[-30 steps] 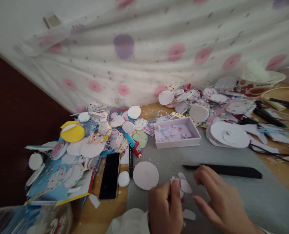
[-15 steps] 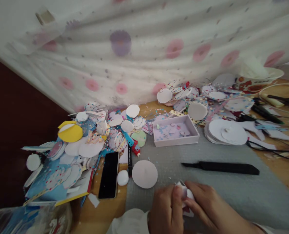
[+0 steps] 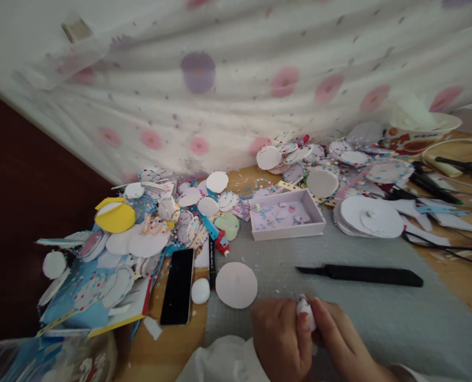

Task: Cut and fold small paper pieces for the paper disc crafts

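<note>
1. White paper [image 3: 306, 313], bunched small, is between the two hands, over the grey mat [image 3: 271, 254], well in from its left edge.
2. Left hand [image 3: 282, 337] is closed on the paper, thumb on top; right hand [image 3: 339, 331] grips its other side.
3. Black knife [image 3: 375, 275] lies beyond the hands, tip toward the mat's left edge.
4. Pale disc [image 3: 236, 285] lies near that edge; a shallow box [image 3: 287, 215] sits by the far edge.
</note>
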`<state>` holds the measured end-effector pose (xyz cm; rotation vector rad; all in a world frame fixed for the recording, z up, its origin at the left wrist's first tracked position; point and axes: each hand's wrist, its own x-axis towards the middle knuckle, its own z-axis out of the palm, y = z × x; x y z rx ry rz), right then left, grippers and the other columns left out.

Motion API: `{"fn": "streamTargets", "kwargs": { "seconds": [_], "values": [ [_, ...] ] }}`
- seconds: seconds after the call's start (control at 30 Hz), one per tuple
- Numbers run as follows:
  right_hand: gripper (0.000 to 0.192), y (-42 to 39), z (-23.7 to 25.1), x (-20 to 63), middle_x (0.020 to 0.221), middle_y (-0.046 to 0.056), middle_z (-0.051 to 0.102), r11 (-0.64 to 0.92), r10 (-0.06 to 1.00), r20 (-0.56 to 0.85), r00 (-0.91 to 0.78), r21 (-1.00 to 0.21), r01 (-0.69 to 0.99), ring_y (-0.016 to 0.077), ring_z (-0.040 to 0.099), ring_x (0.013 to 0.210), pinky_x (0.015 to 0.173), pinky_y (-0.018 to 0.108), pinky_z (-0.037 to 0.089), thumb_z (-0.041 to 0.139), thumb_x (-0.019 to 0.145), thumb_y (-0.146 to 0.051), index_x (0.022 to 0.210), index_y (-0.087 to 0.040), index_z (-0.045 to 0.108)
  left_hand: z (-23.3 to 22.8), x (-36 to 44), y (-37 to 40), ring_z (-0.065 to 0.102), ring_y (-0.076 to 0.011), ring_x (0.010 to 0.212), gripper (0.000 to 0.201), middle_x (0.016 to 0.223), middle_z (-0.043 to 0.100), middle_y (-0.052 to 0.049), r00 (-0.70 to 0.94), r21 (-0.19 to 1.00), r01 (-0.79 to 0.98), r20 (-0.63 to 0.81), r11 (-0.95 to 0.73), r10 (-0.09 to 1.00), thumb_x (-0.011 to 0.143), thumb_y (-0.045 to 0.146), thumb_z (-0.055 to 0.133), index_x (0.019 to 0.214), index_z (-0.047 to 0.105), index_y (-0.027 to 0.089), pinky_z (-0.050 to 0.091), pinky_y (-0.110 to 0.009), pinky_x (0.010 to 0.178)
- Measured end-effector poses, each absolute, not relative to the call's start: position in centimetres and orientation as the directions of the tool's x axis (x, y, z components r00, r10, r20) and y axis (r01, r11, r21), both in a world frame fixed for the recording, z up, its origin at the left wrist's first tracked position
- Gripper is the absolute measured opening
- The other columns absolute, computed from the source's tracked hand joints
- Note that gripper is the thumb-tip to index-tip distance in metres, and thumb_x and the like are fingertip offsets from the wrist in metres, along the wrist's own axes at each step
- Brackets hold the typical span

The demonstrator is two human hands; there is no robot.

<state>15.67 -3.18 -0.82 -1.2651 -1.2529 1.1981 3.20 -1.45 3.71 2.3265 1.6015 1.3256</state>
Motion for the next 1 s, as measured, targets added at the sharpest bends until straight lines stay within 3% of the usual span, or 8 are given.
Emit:
{"fn": "streamTargets", "kwargs": {
  "seconds": [0.1,0.23,0.37,0.47,0.53,0.7,0.83,1.0],
  "values": [
    [0.06,-1.8,-0.3,14.9,0.058,0.002,0.055,-0.118,0.991,-0.119,-0.066,-0.993,0.018,0.0177,0.05,0.053,0.049,0.03,0.05,0.037,0.089,-0.076,0.063,-0.026,0.057,2.5,2.3,-0.2,0.065,-0.0196,0.056,0.053,0.061,0.069,-0.006,0.153,0.515,0.695,0.575,-0.501,0.803,0.103,0.031,0.022,0.072,0.063,0.02,0.048,-0.032,0.056],
    [0.061,0.6,0.5,14.6,0.053,-0.005,0.032,-0.261,0.943,-0.238,-0.232,-0.962,-0.077,0.0118,0.031,0.048,0.045,0.027,0.037,0.033,0.09,-0.076,0.057,-0.025,0.038,0.4,0.9,0.6,0.069,-0.0186,0.069,0.047,0.075,0.074,-0.01,0.033,0.656,0.639,0.498,-0.402,0.866,0.104,0.034,0.027,0.088,0.068,0.017,0.054,-0.029,0.064],
    [0.06,2.6,1.2,15.3,0.057,-0.008,0.022,-0.374,0.857,-0.274,-0.437,-0.913,-0.162,0.0093,0.018,0.049,0.044,0.025,0.023,0.029,0.09,-0.078,0.061,-0.025,0.031,-0.3,-1.0,0.8,0.062,-0.0164,0.058,0.054,0.068,0.069,-0.008,-0.117,0.949,0.313,0.089,-0.048,0.989,0.096,0.06,0.04,0.082,0.068,0.016,0.05,-0.027,0.054],
    [0.055,3.4,2.5,16.4,0.06,-0.008,0.029,-0.405,0.825,-0.28,-0.49,-0.898,-0.17,0.0102,0.022,0.052,0.048,0.025,0.025,0.036,0.091,-0.073,0.068,-0.024,0.041,1.2,-2.8,1.0,0.054,-0.0142,0.05,0.06,0.056,0.059,-0.004,-0.098,0.975,0.064,-0.206,0.212,0.974,0.084,0.072,0.05,0.063,0.061,0.017,0.044,-0.025,0.048],
    [0.048,3.7,3.7,17.1,0.062,-0.007,0.034,-0.364,0.841,-0.269,-0.47,-0.923,-0.124,0.0114,0.028,0.054,0.051,0.025,0.029,0.04,0.094,-0.067,0.075,-0.024,0.047,2.8,-3.7,1.2,0.05,-0.0121,0.046,0.06,0.054,0.057,-0.003,-0.076,0.968,-0.025,-0.251,0.249,0.965,0.084,0.071,0.052,0.061,0.06,0.016,0.04,-0.024,0.045],
    [0.032,3.6,5.9,18.0,0.082,-0.001,0.055,-0.087,0.894,-0.177,-0.412,-0.97,0.227,0.0158,0.052,0.074,0.068,0.025,0.044,0.046,0.096,-0.057,0.096,-0.027,0.058,6.1,-3.5,1.4,0.053,-0.0118,0.053,0.047,0.077,0.063,-0.004,-0.011,0.899,-0.247,-0.377,0.362,0.926,0.082,0.054,0.063,0.11,0.064,0.016,0.036,-0.021,0.044],
    [0.024,2.5,6.1,17.4,0.092,0.0,0.061,0.058,0.863,-0.1,-0.495,-0.954,0.293,0.0153,0.057,0.083,0.076,0.025,0.048,0.042,0.101,-0.046,0.109,-0.028,0.054,6.5,-1.8,1.4,0.038,-0.008,0.049,0.04,0.06,0.045,0.004,0.12,0.864,-0.175,-0.458,0.473,0.881,0.083,0.055,0.055,0.083,0.059,0.015,0.026,-0.02,0.043],
    [0.021,0.6,5.6,17.2,0.108,0.004,0.063,0.105,0.823,-0.056,-0.565,-0.963,0.247,0.0165,0.062,0.097,0.085,0.027,0.052,0.04,0.102,-0.038,0.12,-0.028,0.046,6.7,-0.7,0.8,0.03,-0.0097,0.056,0.042,0.058,0.034,0.005,0.3,0.972,0.117,-0.232,0.206,0.925,0.088,0.052,0.053,0.064,0.047,0.018,0.024,-0.025,0.051]
  ]
}}
